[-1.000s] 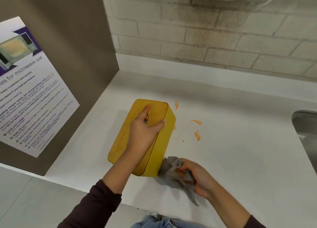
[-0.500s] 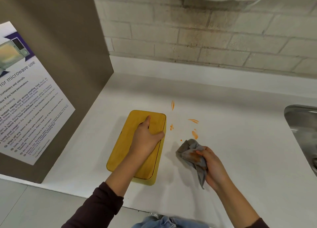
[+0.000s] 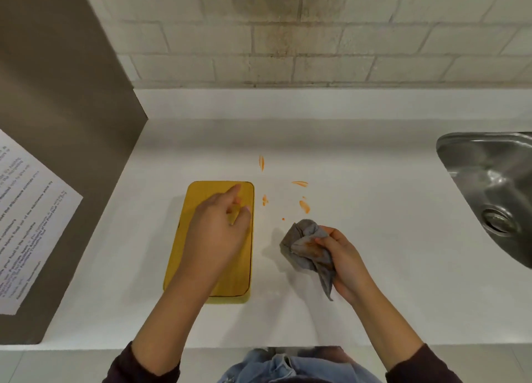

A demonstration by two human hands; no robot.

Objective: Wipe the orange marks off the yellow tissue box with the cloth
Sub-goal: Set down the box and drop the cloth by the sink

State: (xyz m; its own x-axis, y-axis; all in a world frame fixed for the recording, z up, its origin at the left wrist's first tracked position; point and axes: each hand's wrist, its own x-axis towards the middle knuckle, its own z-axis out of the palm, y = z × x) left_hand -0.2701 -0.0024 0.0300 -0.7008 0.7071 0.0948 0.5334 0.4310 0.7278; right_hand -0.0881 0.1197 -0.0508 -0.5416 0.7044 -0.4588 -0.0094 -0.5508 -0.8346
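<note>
A: Where's the yellow tissue box [image 3: 198, 247]?

B: Lying flat on the white tabletop [image 3: 374, 267], long side running away from the person, left of centre. Its wood-grain top panel faces up.

A: And the left hand [image 3: 218, 235]?

B: It lies over the box's top panel, fingers loosely spread and partly curled, index finger pointing toward the far edge. It isn't gripping anything; whether the palm presses on the panel or sits just above it, I cannot tell.

A: The right hand [image 3: 342, 256]?

B: Closed around a bunched grey cloth [image 3: 305, 247], which carries an orange stain. The cloth sits to the right of the box, apart from it, with a tail hanging down by the palm.

A: Any marks?

B: Several orange smears [image 3: 304, 206] on the tabletop between the box and the cloth and beyond them. None visible on the box's upper face.

A: Surroundings?

B: A steel sink [image 3: 489, 187] at the right edge, a brick wall [image 3: 288, 37] behind, and a brown side panel [image 3: 57, 94] on the left with a printed notice [image 3: 26, 224].
</note>
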